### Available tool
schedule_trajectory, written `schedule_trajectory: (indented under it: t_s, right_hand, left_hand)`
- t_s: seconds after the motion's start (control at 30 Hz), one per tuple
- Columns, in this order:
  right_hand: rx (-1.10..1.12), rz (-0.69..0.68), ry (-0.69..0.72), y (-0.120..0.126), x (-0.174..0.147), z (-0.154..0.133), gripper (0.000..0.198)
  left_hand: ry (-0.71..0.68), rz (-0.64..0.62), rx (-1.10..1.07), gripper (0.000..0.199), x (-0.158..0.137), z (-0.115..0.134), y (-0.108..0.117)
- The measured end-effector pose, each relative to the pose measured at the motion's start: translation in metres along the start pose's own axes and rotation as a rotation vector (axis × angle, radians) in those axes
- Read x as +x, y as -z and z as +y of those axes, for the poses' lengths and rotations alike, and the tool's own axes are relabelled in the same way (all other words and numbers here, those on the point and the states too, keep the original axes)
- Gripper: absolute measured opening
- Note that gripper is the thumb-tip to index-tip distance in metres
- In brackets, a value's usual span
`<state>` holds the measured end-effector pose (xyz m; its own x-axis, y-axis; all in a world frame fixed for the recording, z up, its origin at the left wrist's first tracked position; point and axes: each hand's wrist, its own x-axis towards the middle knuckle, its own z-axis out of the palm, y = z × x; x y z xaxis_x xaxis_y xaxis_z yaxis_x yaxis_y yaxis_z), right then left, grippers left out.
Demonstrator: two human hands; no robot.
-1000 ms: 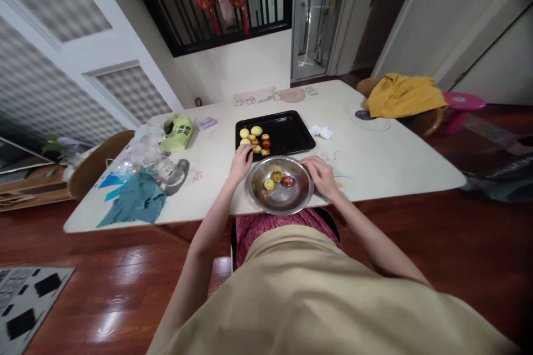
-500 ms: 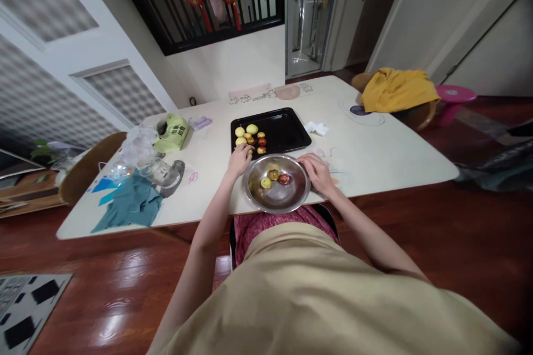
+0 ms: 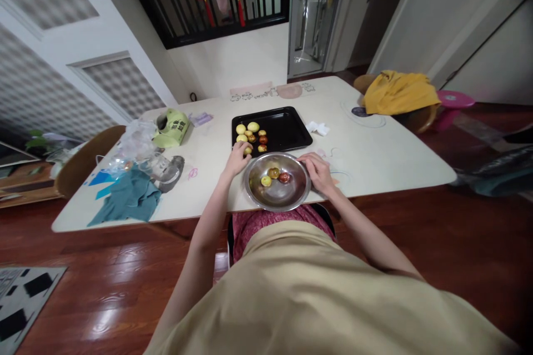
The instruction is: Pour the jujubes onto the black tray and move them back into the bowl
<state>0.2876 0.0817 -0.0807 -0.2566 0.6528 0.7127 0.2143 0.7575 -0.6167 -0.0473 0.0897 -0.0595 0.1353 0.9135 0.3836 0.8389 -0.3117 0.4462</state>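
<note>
At the near left corner of a black baking tray, my left hand has its fingers curled round a small yellowish fruit. Several more yellow and reddish-brown fruits, perhaps jujubes, lie along the tray's left side, among them a larger yellow fruit. In front of the tray stands a steel bowl with a yellow fruit, an olive-brown fruit and a reddish fruit inside. My right hand grips the bowl's right rim.
On the left of the white table lie a teal cloth, clear plastic packaging and a green bag. A crumpled tissue is right of the tray. A yellow garment covers a chair at the far right.
The view has shifted slightly. My left hand remains at the tray's near left corner, its fingers slightly more bent round the yellowish fruit. My right hand stays on the bowl.
</note>
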Motion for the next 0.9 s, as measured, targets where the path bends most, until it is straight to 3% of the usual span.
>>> schedule_trajectory:
  t_s: [0.23, 0.37, 0.57, 0.7, 0.9]
  right_hand:
    - [-0.009, -0.001, 0.001, 0.000, 0.000, -0.001, 0.047]
    - [-0.005, 0.003, 0.011, -0.001, 0.000, 0.000, 0.045]
    - [-0.003, 0.016, 0.022, -0.003, 0.000, 0.003, 0.046]
    - [0.000, 0.005, 0.007, -0.003, 0.000, 0.003, 0.049]
    - [0.002, -0.007, -0.018, -0.003, -0.001, 0.003, 0.051]
  left_hand:
    - [-0.009, 0.089, -0.136, 0.014, -0.003, -0.006, 0.002]
    - [-0.010, 0.175, -0.247, 0.016, -0.003, -0.006, 0.002]
    - [-0.051, 0.315, -0.446, 0.024, -0.011, 0.019, 0.013]
    - [-0.123, 0.234, -0.461, 0.028, -0.023, 0.061, 0.026]
    - [-0.288, -0.035, -0.358, 0.021, -0.040, 0.118, 0.026]
